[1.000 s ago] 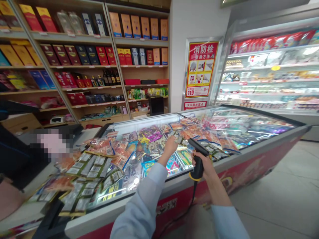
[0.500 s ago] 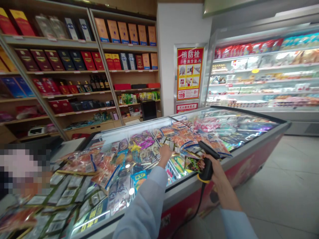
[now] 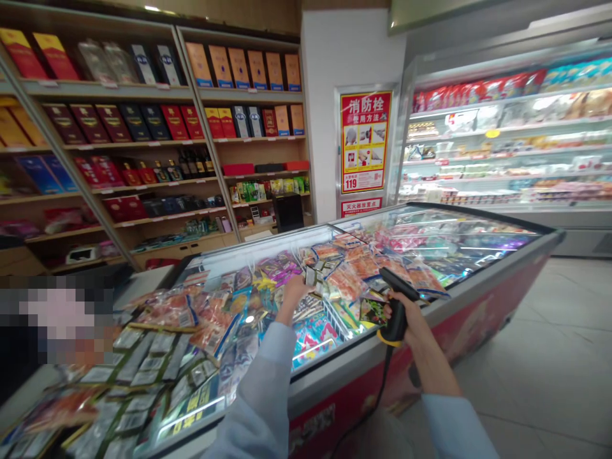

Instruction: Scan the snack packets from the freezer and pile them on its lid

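My left hand (image 3: 294, 292) is closed on the edge of a silvery, dark-edged food packet (image 3: 312, 276) above the chest freezer (image 3: 329, 373). My right hand (image 3: 407, 319) wraps round the grip of a black barcode scanner (image 3: 394, 317) with a yellow ring at its base. The scanner's cable (image 3: 385, 382) hangs down in front of the freezer. Beyond the scanner and beside it, plastic bags of orange-pink food (image 3: 366, 264) lie on the glass. A dark packet (image 3: 371, 310) shows just left of my right fingers, which partly hide it.
Silver-and-green packets (image 3: 138, 360) and orange bags (image 3: 165, 309) are piled on the freezer's left end. A person (image 3: 57, 319), blurred out, is at the left. Shelves of boxed bottles (image 3: 138, 121) stand behind, and a lit refrigerated display (image 3: 507, 146) stands at the right.
My left hand has moved left, and the packet in it shows more clearly. The right hand and scanner have hardly moved. My view has shifted slightly.
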